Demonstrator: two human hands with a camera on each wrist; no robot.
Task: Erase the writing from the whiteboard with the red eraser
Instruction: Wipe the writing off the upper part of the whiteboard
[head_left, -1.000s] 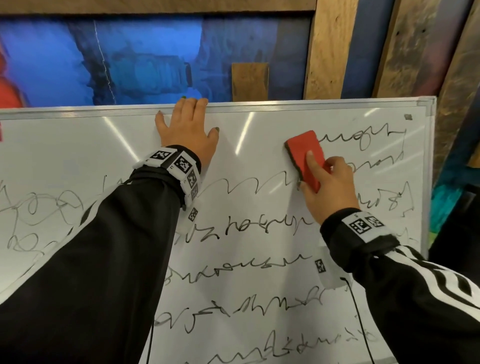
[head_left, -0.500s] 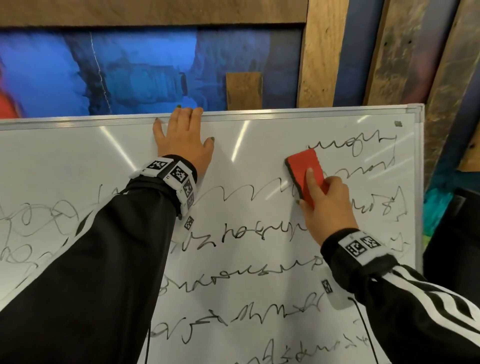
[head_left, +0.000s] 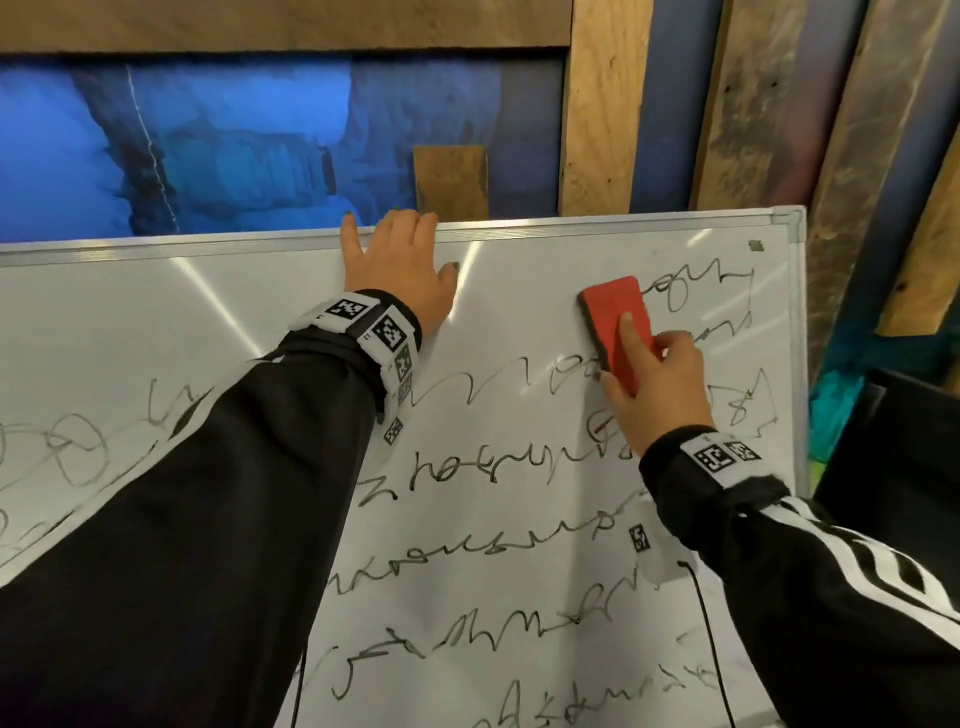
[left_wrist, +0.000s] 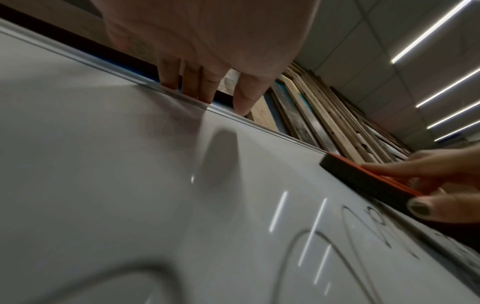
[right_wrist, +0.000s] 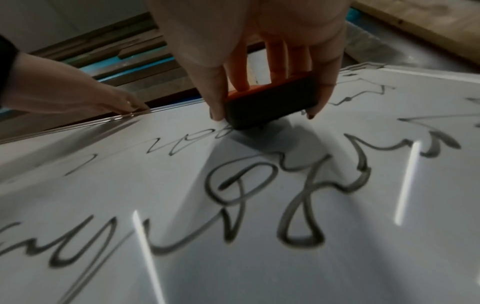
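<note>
- At the far left of the whiteboard, pale looping scribbles ran beneath the black sleeve of the left arm, fainter than the marks farther right.
- The left hand lay flat near the board's top edge, left of the middle. Its fingers were straight and close together, their tips reaching the metal frame at the top, the thumb spread to the side on the white surface. It held nothing.
- A white band with black square markers wrapped the left wrist.
- In the middle of the board, rows of dark cursive writing ran one below the other down to the lower edge of the head view. The strip directly under the top frame, between the two hands, was bare white.
- The red eraser was pressed with its dark felt face against the board in the upper right area, tilted, at the left end of the top line of writing.
- The right hand gripped the eraser: the thumb on its left side, the fingers clamped over its red back and down its right side.
- Right of the eraser, more scribbled lines reached toward the board's right frame.
- Behind the board stood wooden planks and a blue painted panel.
</note>
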